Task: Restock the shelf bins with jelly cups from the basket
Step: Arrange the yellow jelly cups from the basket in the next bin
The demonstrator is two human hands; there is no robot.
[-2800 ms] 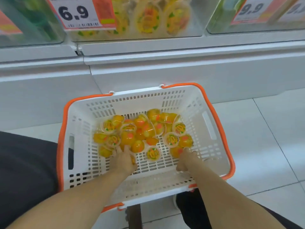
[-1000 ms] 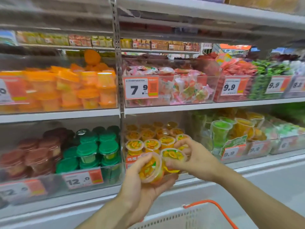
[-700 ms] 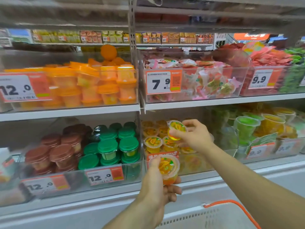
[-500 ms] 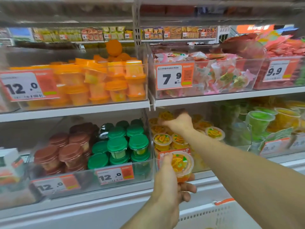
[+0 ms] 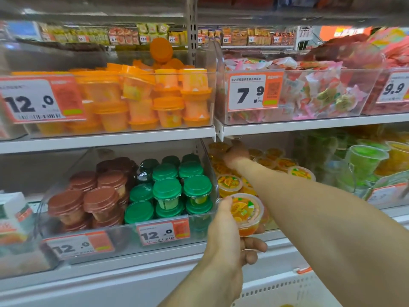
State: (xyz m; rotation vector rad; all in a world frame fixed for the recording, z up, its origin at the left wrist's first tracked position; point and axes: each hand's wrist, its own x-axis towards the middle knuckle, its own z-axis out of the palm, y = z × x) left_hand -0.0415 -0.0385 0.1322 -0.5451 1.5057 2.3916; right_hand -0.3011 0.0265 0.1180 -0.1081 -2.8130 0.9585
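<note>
Low in the middle of the frame, the left hand [image 5: 230, 231] holds one orange jelly cup [image 5: 246, 214]. Its thumb and fingers curl around the cup, and the printed lid faces up and toward us. The cup sits just in front of the clear shelf bin [image 5: 274, 222] in the lower middle.

The right hand [image 5: 236, 155] reaches deep into that same bin, under the white shelf edge, among the other jelly cups [image 5: 230, 183] there. It is far back and blurry, so I cannot tell if its fingers are apart or holding a cup.

To the left is a bin of green-lidded cups [image 5: 168, 191] and brown-lidded cups [image 5: 88, 200]. A price tag reading 7.9 [image 5: 254, 91] hangs above. The white basket [image 5: 287, 289] peeks in at the bottom right.
</note>
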